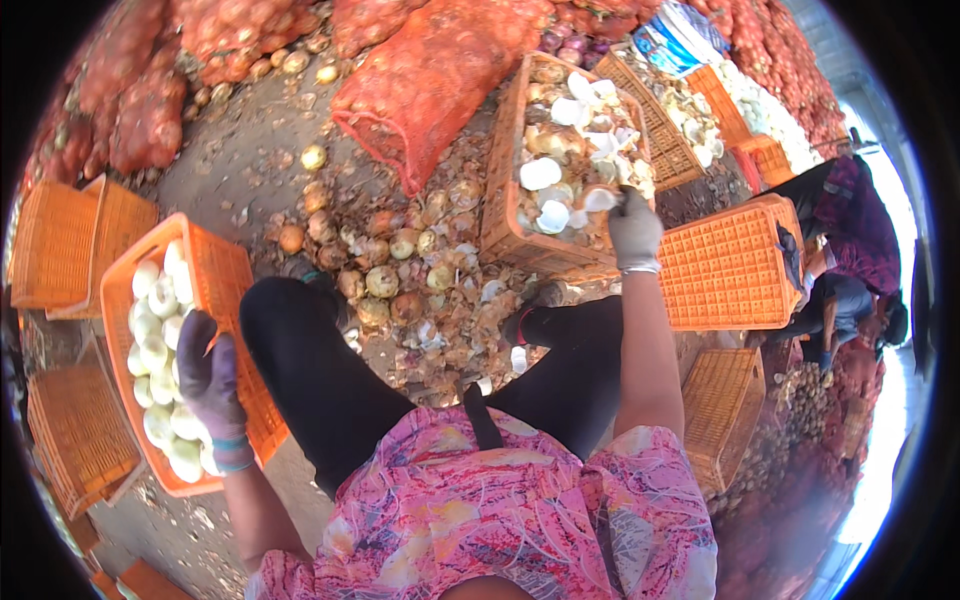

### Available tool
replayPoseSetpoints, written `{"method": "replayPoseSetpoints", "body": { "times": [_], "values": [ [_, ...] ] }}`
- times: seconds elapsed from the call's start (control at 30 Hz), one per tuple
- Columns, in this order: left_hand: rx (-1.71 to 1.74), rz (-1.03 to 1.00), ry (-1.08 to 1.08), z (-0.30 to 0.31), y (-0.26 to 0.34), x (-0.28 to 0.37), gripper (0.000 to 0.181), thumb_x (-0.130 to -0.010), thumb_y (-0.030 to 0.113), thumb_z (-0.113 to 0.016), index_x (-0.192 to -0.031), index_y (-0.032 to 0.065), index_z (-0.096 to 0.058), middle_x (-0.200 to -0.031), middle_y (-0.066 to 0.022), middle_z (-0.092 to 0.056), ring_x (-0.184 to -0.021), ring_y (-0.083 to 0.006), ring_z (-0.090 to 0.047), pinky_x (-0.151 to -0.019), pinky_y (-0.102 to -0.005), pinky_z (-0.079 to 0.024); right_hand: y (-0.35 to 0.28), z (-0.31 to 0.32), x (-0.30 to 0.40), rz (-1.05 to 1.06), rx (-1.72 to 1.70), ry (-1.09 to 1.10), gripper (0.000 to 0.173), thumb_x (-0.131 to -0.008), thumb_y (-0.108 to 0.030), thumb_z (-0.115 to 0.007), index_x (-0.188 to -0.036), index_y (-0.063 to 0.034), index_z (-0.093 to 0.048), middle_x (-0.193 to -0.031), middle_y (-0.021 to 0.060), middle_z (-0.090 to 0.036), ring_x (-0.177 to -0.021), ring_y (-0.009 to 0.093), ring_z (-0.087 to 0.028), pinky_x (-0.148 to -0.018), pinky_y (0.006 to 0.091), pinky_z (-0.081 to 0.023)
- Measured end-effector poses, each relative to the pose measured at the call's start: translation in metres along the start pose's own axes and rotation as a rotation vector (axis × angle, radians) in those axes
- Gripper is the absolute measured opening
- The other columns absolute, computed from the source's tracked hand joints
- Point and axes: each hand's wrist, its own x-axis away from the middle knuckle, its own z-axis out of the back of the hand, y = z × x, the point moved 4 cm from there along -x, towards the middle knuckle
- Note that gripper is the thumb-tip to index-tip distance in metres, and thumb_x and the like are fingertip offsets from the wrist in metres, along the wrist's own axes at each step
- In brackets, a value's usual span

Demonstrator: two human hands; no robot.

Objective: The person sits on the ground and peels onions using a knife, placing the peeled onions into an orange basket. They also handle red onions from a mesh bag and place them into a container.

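Observation:
My left hand (208, 382), in a purple-grey glove, hovers at the inner side of an orange plastic crate (225, 300). Its thumb and fingers are apart, and nothing shows between them. Peeled white onions (154, 352) fill that crate. On the other side, my right hand (635, 229), in a grey glove, is at the near right corner of a second orange crate (506, 172). Onion skins and white outer layers (570, 135) are heaped in this one. A pale piece of onion layer (600, 199) lies right by the right fingertips; whether they grip anything is hidden.
Unpeeled onions (382, 281) and loose skins cover the ground between my feet. Ahead lies a red mesh sack (442, 82) of onions. An orange crate (727, 262) stands tipped at the right, near a co-worker (862, 225). More crates (82, 427) stand at the left.

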Motion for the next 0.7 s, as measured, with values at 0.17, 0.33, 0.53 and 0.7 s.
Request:
{"method": "replayPoseSetpoints", "body": {
  "times": [0.17, 0.33, 0.53, 0.7],
  "values": [
    [-0.142, -0.154, -0.627, -0.243, 0.023, -0.029, 0.044, -0.085, 0.008, -0.068, -0.127, 0.0052, -0.055, -0.121, -0.0061, -0.06, -0.106, -0.0163, -0.058, -0.091, -0.0299, -0.048, 0.045, -0.022, 0.004, -0.124, -0.341, -0.215, 0.026, -0.078, -0.013, -0.066, -0.102, -0.0068, -0.061, -0.086, 0.0132, -0.068, -0.078, 0.031, -0.066, -0.071, 0.0405, -0.052],
    [-0.362, -0.445, -0.94, -0.434, -0.039, -0.018, 0.041, -0.079, 0.037, -0.071, -0.113, 0.0152, -0.064, -0.114, -0.0124, -0.063, -0.1, -0.0292, -0.062, -0.087, -0.0383, -0.05, 0.116, -0.043, 0.014, -0.36, -1.003, -0.014, 0.03, -0.077, -0.008, -0.073, -0.105, -0.0032, -0.061, -0.085, 0.0046, -0.067, -0.077, 0.014, -0.061, -0.071, 0.0306, -0.051],
    [-0.601, -0.399, -1.665, -0.586, -0.058, 0.036, 0.041, -0.075, 0.041, -0.073, -0.104, 0.0128, -0.067, -0.101, -0.014, -0.067, -0.09, -0.0288, -0.065, -0.079, -0.0372, -0.051, 0.116, -0.109, 0.015, -0.364, -0.887, -0.448, 0.026, -0.076, -0.011, -0.075, -0.098, -0.0046, -0.062, -0.081, 0.0049, -0.063, -0.067, 0.015, -0.059, -0.059, 0.0297, -0.05],
    [-0.943, -0.481, -1.654, -0.6, -0.061, 0.05, 0.046, -0.072, 0.047, -0.074, -0.1, 0.0097, -0.07, -0.098, -0.0146, -0.069, -0.095, -0.0295, -0.065, -0.084, -0.0394, -0.05, 0.075, -0.106, -0.002, -0.499, -1.076, -0.864, 0.023, -0.071, -0.008, -0.072, -0.091, -0.0036, -0.062, -0.078, 0.0054, -0.062, -0.071, 0.015, -0.059, -0.061, 0.0278, -0.049]
  ]
}}
